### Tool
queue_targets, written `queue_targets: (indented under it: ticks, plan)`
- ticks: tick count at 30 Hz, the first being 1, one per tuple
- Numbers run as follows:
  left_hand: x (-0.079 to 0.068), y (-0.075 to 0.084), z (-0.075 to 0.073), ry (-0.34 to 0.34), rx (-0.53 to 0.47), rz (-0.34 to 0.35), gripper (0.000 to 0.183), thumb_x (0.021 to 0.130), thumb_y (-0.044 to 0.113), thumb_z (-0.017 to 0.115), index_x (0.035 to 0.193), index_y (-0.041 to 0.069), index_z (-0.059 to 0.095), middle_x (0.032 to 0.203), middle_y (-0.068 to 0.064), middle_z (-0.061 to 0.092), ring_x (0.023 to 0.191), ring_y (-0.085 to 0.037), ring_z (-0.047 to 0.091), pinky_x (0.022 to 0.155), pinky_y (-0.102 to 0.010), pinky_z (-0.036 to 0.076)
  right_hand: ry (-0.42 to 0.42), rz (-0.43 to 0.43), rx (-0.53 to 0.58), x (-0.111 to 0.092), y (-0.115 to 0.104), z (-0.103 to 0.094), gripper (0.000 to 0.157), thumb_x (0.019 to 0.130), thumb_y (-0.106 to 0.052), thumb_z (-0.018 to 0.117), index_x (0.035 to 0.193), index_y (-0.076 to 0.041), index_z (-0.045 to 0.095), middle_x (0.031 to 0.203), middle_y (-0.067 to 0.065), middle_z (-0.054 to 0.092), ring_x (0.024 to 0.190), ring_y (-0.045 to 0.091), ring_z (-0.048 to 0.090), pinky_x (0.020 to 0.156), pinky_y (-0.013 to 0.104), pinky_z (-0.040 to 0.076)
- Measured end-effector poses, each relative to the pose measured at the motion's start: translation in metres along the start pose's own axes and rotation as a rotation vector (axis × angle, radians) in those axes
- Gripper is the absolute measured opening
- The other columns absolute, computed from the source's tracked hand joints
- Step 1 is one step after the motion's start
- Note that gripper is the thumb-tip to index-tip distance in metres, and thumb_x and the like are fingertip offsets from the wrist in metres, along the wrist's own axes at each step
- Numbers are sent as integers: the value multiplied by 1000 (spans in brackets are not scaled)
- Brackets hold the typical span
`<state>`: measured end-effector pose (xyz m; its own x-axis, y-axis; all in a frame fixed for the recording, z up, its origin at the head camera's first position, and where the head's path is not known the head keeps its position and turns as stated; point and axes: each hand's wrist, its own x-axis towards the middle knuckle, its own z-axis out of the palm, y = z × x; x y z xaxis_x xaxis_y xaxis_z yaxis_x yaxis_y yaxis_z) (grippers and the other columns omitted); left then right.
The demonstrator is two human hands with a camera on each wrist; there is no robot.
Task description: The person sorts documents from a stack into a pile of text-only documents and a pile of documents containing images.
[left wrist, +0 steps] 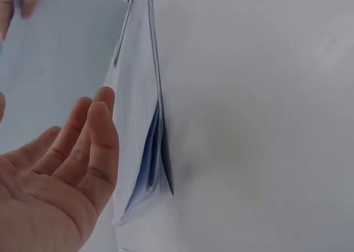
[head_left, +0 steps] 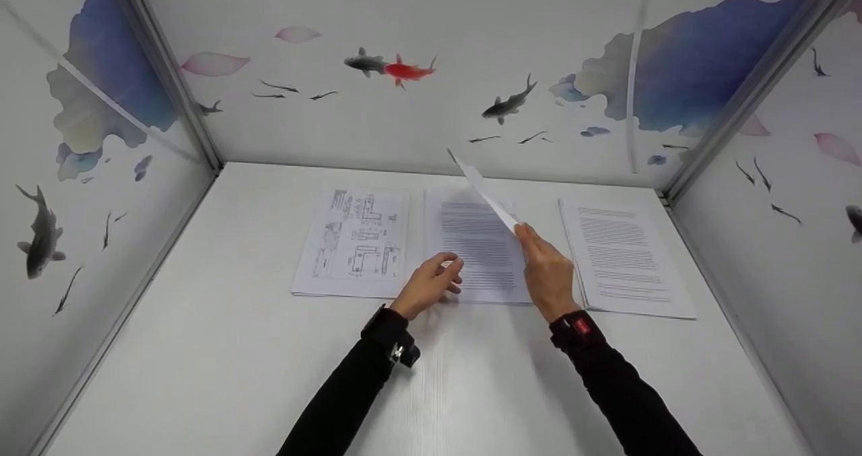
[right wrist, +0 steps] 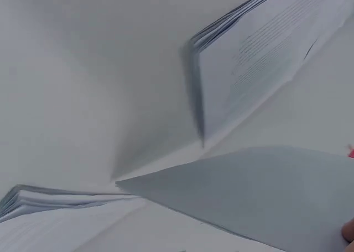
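My right hand (head_left: 551,277) pinches a white paper sheet (head_left: 486,192), raised and seen nearly edge-on over the middle paper stack (head_left: 475,261) of printed text. In the right wrist view the sheet (right wrist: 249,194) spreads out broad and pale, with a fingertip (right wrist: 348,231) on its edge. My left hand (head_left: 429,282) hovers by the lower left corner of the middle stack, holding nothing. Its fingers bend loosely in the left wrist view, where the palm (left wrist: 50,191) faces up beside the raised sheet (left wrist: 61,64).
Left of the middle lies a stack (head_left: 357,240) topped by a technical drawing. To the right is another stack (head_left: 626,254) with lines of text. The white table (head_left: 222,348) is bounded by panel walls (head_left: 404,126) painted with fish and petals.
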<state>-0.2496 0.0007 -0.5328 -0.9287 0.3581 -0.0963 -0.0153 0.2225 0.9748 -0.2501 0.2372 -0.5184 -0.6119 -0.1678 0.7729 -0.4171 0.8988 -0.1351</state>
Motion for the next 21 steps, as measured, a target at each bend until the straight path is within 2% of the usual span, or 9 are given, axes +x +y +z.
queue_targets:
  ticks: [3,6,8,9,11,14,17,19,21]
  plan:
    - [1,5,2,-8,-113,-30,72,99,56,46,154,14,28,128,-21,61,109,-29,66,85,-44,56,8,-68,14,0,-22,4,56,79,20,61,125,-10,66,122,13,68,99,34,70,72,41,58]
    - [2,9,3,14,-226,-28,84,97,59,48,158,15,11,139,-22,53,119,-35,61,87,-43,55,20,-141,28,-1,-41,8,51,79,17,64,123,-10,68,120,11,70,98,31,71,72,38,58]
    - [3,10,3,34,-317,-4,85,97,56,50,158,17,6,144,-24,48,123,-39,57,90,-47,54,21,-188,42,-3,-53,10,48,80,15,65,122,-10,69,119,11,70,98,29,71,74,36,58]
    - [3,10,3,44,-365,11,83,97,54,50,158,17,6,145,-23,47,123,-40,57,91,-48,54,18,-211,50,-4,-59,11,48,80,15,66,122,-9,69,119,10,70,99,28,71,74,36,58]
    - [3,12,3,59,-470,31,74,98,49,52,155,17,17,141,-21,51,120,-39,60,91,-51,53,7,-251,64,-7,-69,13,47,81,14,67,122,-10,69,119,10,70,101,26,71,75,36,58]
    - [2,16,3,85,-602,34,57,98,40,54,141,6,39,120,-13,63,103,-29,68,86,-48,56,-9,-298,94,-11,-80,16,48,81,14,66,122,-9,69,119,9,70,104,25,70,78,36,58]
    - [1,19,3,122,-674,-2,47,98,29,51,132,-3,49,100,-9,68,87,-19,70,77,-41,59,-11,-313,121,-14,-87,20,48,79,15,65,120,-9,70,119,9,70,105,25,70,81,35,57]
    - [1,19,1,147,-692,-25,44,100,23,46,133,-6,49,100,-13,69,83,-16,69,73,-36,59,-16,-316,134,-16,-90,22,50,76,16,64,120,-8,70,119,9,70,105,25,70,83,35,57]
    - [1,18,0,160,-696,-40,43,102,20,40,136,-5,48,110,-18,68,86,-15,67,73,-33,58,-31,-315,145,-17,-92,23,50,76,14,64,120,-8,70,120,9,70,106,25,69,85,36,56]
